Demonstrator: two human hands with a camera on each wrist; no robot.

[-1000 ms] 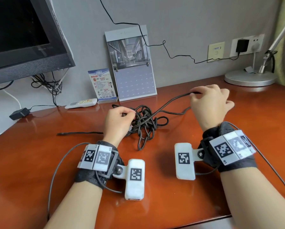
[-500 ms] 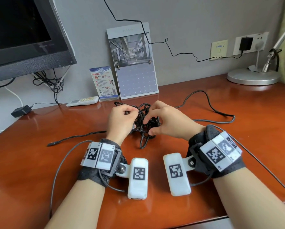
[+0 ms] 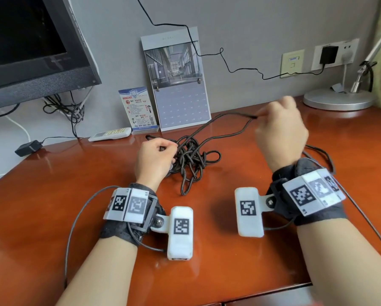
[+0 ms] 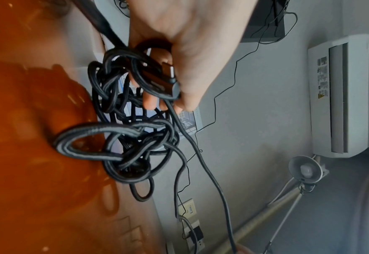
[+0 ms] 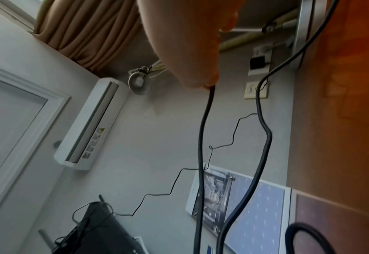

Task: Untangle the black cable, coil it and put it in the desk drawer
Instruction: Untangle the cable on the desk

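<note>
The black cable [image 3: 190,159] is lying as a knotted clump on the wooden desk [image 3: 52,213], roughly midway between its front edge and its back edge, with loops spilling toward the front. The left hand [image 3: 155,161] is sitting against the clump's left side; in the left wrist view its fingers [image 4: 151,101] are curling through several loops and closing round the cable's connector end [image 4: 168,72], anchoring the bundle in place. From the knot, two lengths are running up and back toward the desk's right rear, meeting at a bend that the right hand [image 3: 281,131] is pinching between thumb and fingertips, lifted clear of the wood.

Half a second ago that right hand was down at the knot, fingers working in the loops beside the left; now it is drawing a doubled length out to the right, and the strand that had been lying loose across the right side of the desk is being carried up with it. The blur on the hand suggests the pull is under way. That probably means one loop is coming free, yet most of the tangle is remaining, so coiling and the drawer are well off.

Behind the clump, a calendar [image 3: 180,102], a small card [image 3: 138,109] and a white remote [image 3: 110,134] are standing along the back edge.
</note>
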